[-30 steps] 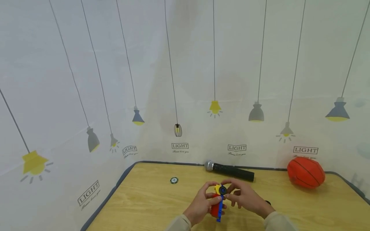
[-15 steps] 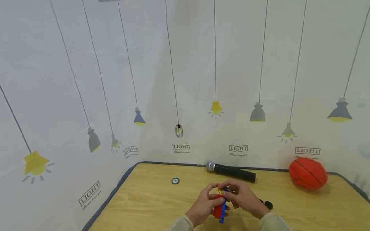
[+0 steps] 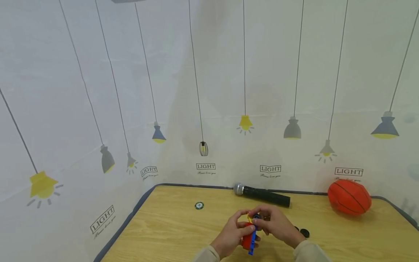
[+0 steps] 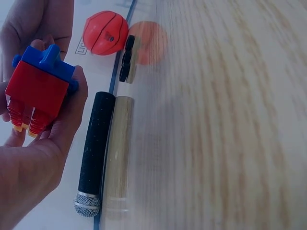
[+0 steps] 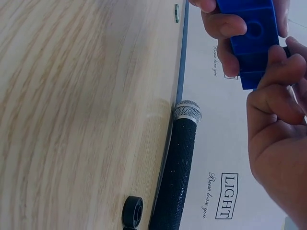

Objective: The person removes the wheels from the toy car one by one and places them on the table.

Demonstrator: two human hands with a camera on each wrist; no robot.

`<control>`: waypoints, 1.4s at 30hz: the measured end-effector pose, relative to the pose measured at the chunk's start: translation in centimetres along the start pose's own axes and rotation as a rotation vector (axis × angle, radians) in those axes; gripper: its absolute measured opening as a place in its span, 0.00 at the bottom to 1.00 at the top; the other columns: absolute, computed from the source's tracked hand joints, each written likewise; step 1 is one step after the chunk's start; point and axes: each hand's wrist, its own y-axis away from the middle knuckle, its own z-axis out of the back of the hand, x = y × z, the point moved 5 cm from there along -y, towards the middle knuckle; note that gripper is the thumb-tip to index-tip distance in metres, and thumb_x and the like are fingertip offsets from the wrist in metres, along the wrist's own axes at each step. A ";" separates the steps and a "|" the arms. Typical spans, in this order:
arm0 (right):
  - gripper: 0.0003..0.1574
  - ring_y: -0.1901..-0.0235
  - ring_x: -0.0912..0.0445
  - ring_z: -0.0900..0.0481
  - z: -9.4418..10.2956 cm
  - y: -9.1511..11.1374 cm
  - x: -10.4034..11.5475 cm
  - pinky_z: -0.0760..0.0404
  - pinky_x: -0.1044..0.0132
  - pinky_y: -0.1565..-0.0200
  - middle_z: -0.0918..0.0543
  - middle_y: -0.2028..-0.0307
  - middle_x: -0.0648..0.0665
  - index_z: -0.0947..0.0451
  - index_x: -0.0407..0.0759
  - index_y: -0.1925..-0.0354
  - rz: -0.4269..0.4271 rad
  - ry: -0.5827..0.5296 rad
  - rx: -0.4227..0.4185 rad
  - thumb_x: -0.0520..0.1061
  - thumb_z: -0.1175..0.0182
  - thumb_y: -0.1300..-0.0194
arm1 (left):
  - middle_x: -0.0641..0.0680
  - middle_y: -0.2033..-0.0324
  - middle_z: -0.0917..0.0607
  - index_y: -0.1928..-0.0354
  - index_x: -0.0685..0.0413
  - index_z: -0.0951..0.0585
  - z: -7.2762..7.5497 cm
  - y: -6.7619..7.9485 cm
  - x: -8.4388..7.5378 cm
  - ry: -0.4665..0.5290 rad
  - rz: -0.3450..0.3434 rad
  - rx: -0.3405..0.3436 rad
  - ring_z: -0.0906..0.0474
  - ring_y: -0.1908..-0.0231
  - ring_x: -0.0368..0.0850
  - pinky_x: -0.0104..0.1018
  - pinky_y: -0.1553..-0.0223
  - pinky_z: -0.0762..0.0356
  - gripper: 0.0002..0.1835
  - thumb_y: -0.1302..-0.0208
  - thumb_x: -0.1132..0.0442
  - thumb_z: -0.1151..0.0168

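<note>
A plastic toy vehicle [image 3: 247, 240] in red, blue and yellow is held above the table by my left hand [image 3: 229, 233], its fingers wrapped around the red body. In the left wrist view the red block [image 4: 37, 88] shows its blue base and yellow tips. The right wrist view shows the blue underside [image 5: 254, 31] with a round recess. At the toy's upper end my right hand [image 3: 274, 222] pinches a small black wheel [image 3: 257, 217] close against it. Fingers cover much of the wheel, so I cannot tell whether it is attached.
Loose black wheels [image 3: 304, 233] lie to the right of my right wrist. Beyond the hands, a microphone [image 3: 265, 195] lies along the table's back edge. A red ball [image 3: 349, 197] sits at the back right, and a green-and-white round chip [image 3: 199, 205] lies at the left.
The right hand's fingers have closed in over the black wheel, which faced the camera more openly a second ago. The toy has turned slightly. More of the loose wheels shows on the table.
</note>
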 end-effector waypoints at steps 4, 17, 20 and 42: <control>0.17 0.78 0.59 0.28 0.0 0.0 0.0 0.22 0.67 0.75 0.16 0.64 0.45 0.20 0.36 0.46 0.021 0.005 0.005 0.43 0.38 0.31 | 0.60 0.47 0.17 0.28 0.47 0.36 0.1 -0.3 0.2 -0.004 0.006 -0.003 0.12 0.58 0.49 0.51 0.52 0.13 0.26 0.25 0.62 0.44; 0.06 0.81 0.58 0.25 -0.7 -0.4 -1.0 0.19 0.66 0.76 0.23 0.78 0.49 0.18 0.41 0.58 0.014 0.098 -0.008 0.39 0.35 0.34 | 0.63 0.50 0.15 0.33 0.36 0.31 5.8 -8.5 9.4 0.072 0.033 0.120 0.13 0.58 0.56 0.54 0.58 0.12 0.28 0.33 0.56 0.34; 0.06 0.81 0.57 0.24 -0.7 -0.4 -1.2 0.19 0.66 0.76 0.23 0.79 0.49 0.18 0.41 0.58 0.017 0.098 -0.020 0.39 0.35 0.34 | 0.64 0.50 0.15 0.33 0.36 0.31 5.8 -8.5 9.3 0.066 0.036 0.108 0.13 0.58 0.56 0.54 0.59 0.12 0.27 0.32 0.58 0.35; 0.10 0.81 0.59 0.24 -0.9 -0.3 0.0 0.20 0.66 0.79 0.17 0.75 0.45 0.16 0.37 0.55 0.108 0.178 -0.062 0.39 0.34 0.34 | 0.62 0.48 0.18 0.31 0.37 0.34 5.2 -7.0 7.8 0.073 0.018 0.090 0.15 0.57 0.54 0.51 0.58 0.12 0.29 0.30 0.59 0.38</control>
